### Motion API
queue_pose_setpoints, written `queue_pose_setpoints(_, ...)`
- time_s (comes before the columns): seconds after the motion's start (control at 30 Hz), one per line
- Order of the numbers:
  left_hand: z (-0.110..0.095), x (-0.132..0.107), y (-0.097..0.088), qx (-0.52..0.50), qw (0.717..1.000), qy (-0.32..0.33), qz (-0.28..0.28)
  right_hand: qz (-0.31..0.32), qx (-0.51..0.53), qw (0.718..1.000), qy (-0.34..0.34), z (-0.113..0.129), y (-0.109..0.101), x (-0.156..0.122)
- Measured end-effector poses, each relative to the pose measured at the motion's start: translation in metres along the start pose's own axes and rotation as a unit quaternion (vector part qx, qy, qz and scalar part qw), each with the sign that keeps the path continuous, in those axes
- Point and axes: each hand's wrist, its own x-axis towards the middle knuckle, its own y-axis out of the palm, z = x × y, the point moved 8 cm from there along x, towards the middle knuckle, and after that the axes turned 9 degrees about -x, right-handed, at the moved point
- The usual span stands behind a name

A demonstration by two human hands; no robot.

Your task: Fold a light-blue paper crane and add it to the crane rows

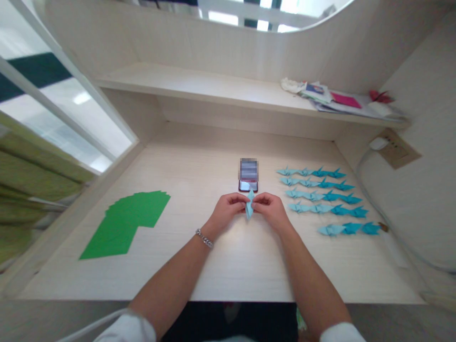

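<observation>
A light blue piece of folded origami paper [250, 207], shaped like a narrow upright diamond, is held between my two hands above the desk. My left hand [231, 208] pinches its left edge, and a silver chain bracelet circles that wrist. On the other edge, the thumb and fingers of my right hand [268, 207] are closed too. Just beyond the paper lies a phone [248, 185], its screen partly blurred. To the right, rows of folded paper cranes [324, 196] run from pale to deeper blue, with a shorter row nearest me.
Fanned green paper sheets [131, 218] lie on the left of the pale desk [199, 156]. A shelf [213, 90] spans the back, with papers [342, 100] on its right. A white cable [370, 190] runs down the right wall from a plug in the socket [399, 147].
</observation>
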Motion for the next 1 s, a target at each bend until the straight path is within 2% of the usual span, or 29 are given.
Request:
queue_pose_setpoints(0.17,0.001,0.001,-0.002,0.020,1.000,-0.003,-0.018,0.000,-0.032,0.999,-0.020,0.000,-0.001,0.001)
queue_pose_setpoints(0.43,0.001,0.003,-0.005,0.058,0.998,0.014,-0.025,-0.004,-0.024,1.000,0.006,-0.008,0.003,0.002)
queue_pose_setpoints(0.63,0.003,0.003,-0.007,0.063,0.997,0.032,-0.036,-0.014,-0.038,0.999,-0.009,-0.007,0.002,0.004)
queue_pose_setpoints(0.87,-0.001,-0.001,-0.004,0.081,0.993,0.074,-0.050,-0.044,-0.033,0.998,-0.026,-0.008,-0.002,0.005)
queue_pose_setpoints(1.0,-0.009,-0.006,-0.003,0.094,0.986,0.112,-0.078,-0.071,-0.033,0.996,-0.040,-0.006,-0.003,0.003)
